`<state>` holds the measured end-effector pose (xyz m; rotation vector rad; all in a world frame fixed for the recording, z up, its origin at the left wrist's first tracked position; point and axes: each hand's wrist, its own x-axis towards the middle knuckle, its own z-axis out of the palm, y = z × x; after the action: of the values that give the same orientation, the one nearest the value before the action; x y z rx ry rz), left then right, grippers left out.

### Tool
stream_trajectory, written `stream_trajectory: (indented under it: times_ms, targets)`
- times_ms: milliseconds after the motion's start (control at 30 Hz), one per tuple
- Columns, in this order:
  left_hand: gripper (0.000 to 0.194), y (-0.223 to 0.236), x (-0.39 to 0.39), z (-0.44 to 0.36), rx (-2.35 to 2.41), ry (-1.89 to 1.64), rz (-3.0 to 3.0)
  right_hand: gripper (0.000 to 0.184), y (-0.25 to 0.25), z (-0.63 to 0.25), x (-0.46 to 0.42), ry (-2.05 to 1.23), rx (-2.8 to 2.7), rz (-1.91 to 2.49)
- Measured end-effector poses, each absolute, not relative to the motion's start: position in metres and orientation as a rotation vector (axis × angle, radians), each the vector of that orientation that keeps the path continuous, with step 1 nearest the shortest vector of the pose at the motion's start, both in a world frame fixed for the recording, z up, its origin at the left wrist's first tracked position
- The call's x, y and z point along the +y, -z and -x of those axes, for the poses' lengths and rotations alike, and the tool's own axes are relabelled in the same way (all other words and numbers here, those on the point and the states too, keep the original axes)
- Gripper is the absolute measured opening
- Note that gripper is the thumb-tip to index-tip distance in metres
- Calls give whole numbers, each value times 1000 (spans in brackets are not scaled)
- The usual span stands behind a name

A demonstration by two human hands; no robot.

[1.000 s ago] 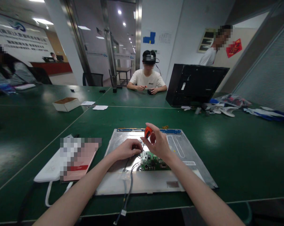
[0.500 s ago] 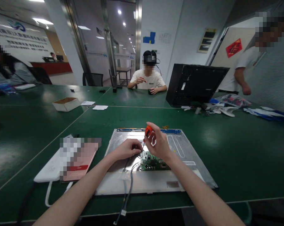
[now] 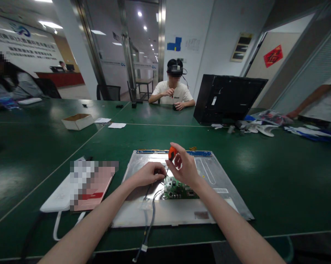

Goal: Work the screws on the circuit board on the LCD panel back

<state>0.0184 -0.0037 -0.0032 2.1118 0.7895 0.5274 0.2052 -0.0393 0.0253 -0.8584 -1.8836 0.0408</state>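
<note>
My right hand (image 3: 186,167) grips a screwdriver (image 3: 172,152) by its orange and black handle. Its thin shaft points down to the upper left corner of a green circuit board (image 3: 176,188). Beside that tip is my left hand (image 3: 151,173), fingers pinched together; what they hold, if anything, is hidden. The board lies on a silvery metal display panel (image 3: 182,214), which has a blue strip (image 3: 200,153) along its far edge. Grey cables (image 3: 153,216) run from the board's left side over the panel's near edge.
Left of the panel lie a white power bank-like slab (image 3: 55,198) with a cable and a pink flat case (image 3: 99,187). Farther off stand an open box (image 3: 77,122) and a large black monitor (image 3: 228,99). Across the table sits a person (image 3: 172,91); another leans in at right.
The screwdriver handle has turned slightly in my right fingers; my left hand has stayed put. The person across raised a tool upright, and the person at right bent toward the table.
</note>
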Motion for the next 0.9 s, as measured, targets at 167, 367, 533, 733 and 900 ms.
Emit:
stream_trajectory:
  times_ms: [167, 367, 533, 733, 900]
  targets:
    - [12, 4, -3, -18, 783, -535, -2116, 64, -27, -206, -42, -89, -1897, 852]
    - [9, 3, -3, -18, 787, -534, -2122, 61, -26, -206, -41, -68, -1892, 853]
    - [10, 3, -3, -18, 772, -538, -2115, 55, -27, -205, -40, -13, -1871, 839]
    - [10, 5, -2, -18, 768, -554, -2121, 50, -27, -204, -39, 2, -1855, 854]
    - [11, 5, -3, -18, 798, -532, -2124, 52, -26, -205, -40, -15, -1875, 860]
